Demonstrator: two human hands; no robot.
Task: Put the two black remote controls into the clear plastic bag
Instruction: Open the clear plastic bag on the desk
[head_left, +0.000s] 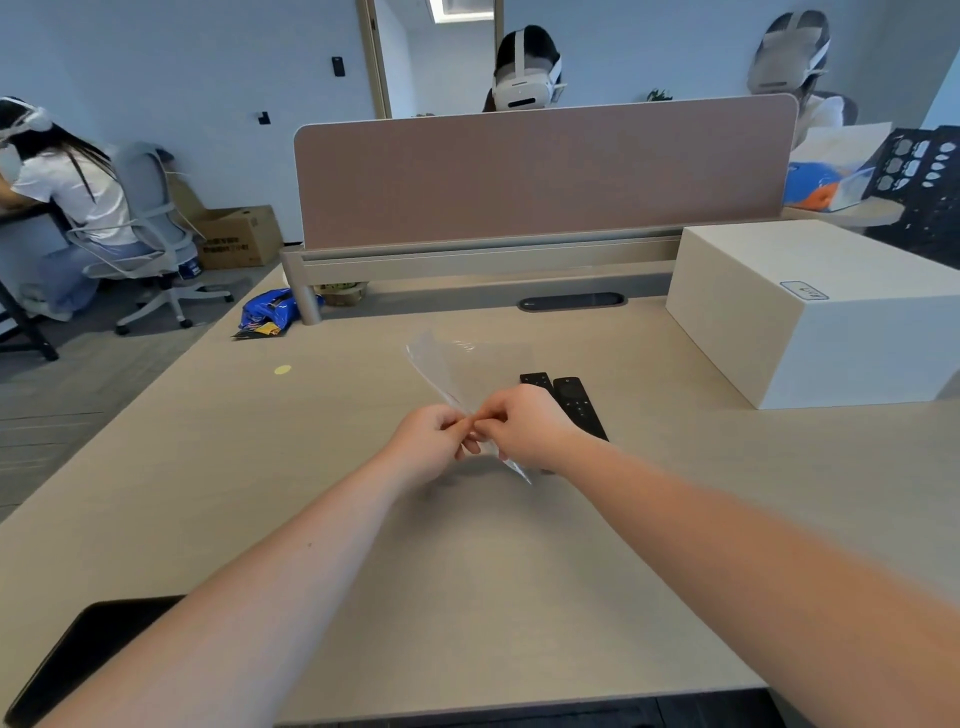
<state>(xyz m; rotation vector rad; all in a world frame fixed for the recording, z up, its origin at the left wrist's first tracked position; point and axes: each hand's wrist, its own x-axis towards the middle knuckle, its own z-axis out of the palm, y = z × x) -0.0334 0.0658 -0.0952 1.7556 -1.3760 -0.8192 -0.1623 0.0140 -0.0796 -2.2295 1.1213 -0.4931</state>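
Both hands, left hand (434, 439) and right hand (524, 426), pinch the thin, crinkled clear plastic bag (457, 371)

White box (810, 306) right on desk (208, 467); blue snack bag (267, 312) far left.

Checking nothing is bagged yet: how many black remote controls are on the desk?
2. Both lie side by side on the desk beyond the right hand: left remote, mostly hidden by that hand, and right remote. Neither is in the clear plastic bag.

Both forearms were bare, with no sleeves showing. The left hand (434, 434) and right hand (524, 423) wore no gloves.
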